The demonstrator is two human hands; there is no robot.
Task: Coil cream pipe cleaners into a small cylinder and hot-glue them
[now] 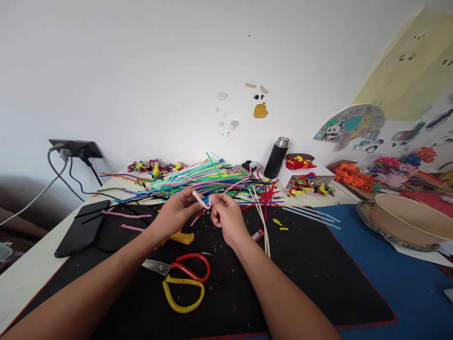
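My left hand (178, 211) pinches a pale pink fuzzy stem (200, 199), bent at an angle between its fingers. Close beside it on the right, my right hand (226, 215) is closed on the other end of the pale stem, fingertips pressed together. A small bit of blue shows between the two hands. Both hands are above the black mat (300, 274), in front of a pile of colourful fuzzy stems (191, 174). Scissors (187, 274) with one red and one yellow handle lie below the hands. A yellow-handled tool (182, 237) is partly hidden by my left forearm.
A black phone (85, 229) lies at the left. Behind are a black bottle (276, 158) and a white box (318, 174) with colourful fuzzy figures. Cream stems (264, 222) lie right of my right hand. A beige bowl (412, 219) stands far right.
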